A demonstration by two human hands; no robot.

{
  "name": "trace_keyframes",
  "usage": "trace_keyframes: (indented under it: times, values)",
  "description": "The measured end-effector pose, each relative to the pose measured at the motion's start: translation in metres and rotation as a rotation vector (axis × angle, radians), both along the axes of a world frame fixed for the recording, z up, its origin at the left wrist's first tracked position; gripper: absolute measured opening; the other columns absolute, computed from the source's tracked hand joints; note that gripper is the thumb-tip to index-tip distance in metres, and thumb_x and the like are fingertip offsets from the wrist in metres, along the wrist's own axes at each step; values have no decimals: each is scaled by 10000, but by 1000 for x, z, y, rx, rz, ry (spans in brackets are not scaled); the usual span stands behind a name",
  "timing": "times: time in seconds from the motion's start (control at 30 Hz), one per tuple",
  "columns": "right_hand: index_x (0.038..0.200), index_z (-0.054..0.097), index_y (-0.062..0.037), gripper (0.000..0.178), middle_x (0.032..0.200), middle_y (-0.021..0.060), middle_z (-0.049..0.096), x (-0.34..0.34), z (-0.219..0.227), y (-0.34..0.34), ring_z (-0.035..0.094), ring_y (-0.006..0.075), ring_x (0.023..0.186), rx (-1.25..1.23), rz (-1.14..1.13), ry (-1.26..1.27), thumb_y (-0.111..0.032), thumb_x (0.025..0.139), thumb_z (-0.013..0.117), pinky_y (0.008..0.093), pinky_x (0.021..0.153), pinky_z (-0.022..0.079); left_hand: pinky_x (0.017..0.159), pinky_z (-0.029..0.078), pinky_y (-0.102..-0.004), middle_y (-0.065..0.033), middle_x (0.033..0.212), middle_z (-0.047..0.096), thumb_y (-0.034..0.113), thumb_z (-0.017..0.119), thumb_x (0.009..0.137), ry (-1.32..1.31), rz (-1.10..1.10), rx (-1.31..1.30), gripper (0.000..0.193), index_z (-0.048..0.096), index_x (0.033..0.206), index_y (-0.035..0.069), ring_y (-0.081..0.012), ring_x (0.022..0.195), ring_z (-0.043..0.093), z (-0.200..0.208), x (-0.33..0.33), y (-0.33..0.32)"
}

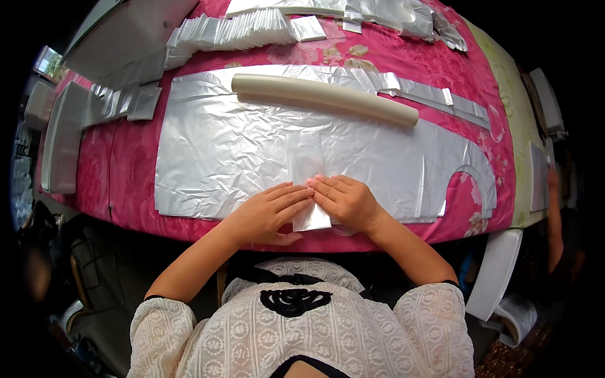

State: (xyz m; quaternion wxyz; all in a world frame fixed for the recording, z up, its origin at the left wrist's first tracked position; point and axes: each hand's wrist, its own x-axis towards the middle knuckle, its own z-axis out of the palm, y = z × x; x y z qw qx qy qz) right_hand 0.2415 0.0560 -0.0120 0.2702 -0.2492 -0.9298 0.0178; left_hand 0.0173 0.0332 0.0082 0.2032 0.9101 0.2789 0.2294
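A stack of thin, shiny whitish plastic sheets [214, 145] lies flat in front of me, with a curved cut-out at its right end. On it rests a narrow folded plastic strip [312, 219], its near end at the sheets' front edge. My left hand [274, 211] lies across the strip from the left, fingers stretched out and thumb apart. From the right, my right hand [345, 200] presses on the same strip, its fingers bent a little. The fingertips of both hands meet over the strip. Behind them a long cream tube [324, 99] lies across the sheets.
A pink flowered cloth [135, 183] covers the table. At the back stands a row of folded plastic packets [233, 30]; more packets [126, 101] lie at left beside a white box [63, 138]. More plastic sheeting [391, 17] lies along the far edge. Another person's arm [554, 214] shows at far right.
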Motion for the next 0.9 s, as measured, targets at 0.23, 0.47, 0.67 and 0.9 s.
trace_keyframes:
  times: [0.23,0.47,0.67,0.9]
  values:
    - [917,659,-69,191,974,47,657,0,4,2,630,204,898,-162,-23,132,-106,740,599,311,728,512,913,454,-388,-113,1147,584,45,651,634,34,127,39,586,520,1205,24,-283,1048,564,-16,-1,-2]
    - [809,670,-30,124,717,69,655,-4,27,18,588,241,604,-1006,-381,246,-142,797,618,311,582,463,655,504,-279,-107,840,671,-5,627,773,-196,578,-460,430,521,1190,-5,-172,682,650,-10,16,4]
    - [702,652,12,248,562,47,595,-12,34,53,563,92,521,-1315,-507,153,-203,822,628,242,509,425,567,469,-229,-59,703,636,77,672,792,-326,791,-687,619,378,1324,-37,-85,612,585,-12,20,33]
    - [661,646,10,292,558,70,612,-16,31,63,604,112,507,-1401,-548,102,-229,826,623,252,497,459,617,490,-260,-110,893,630,89,693,772,-289,821,-731,656,366,1327,-36,-131,689,607,-2,18,36]
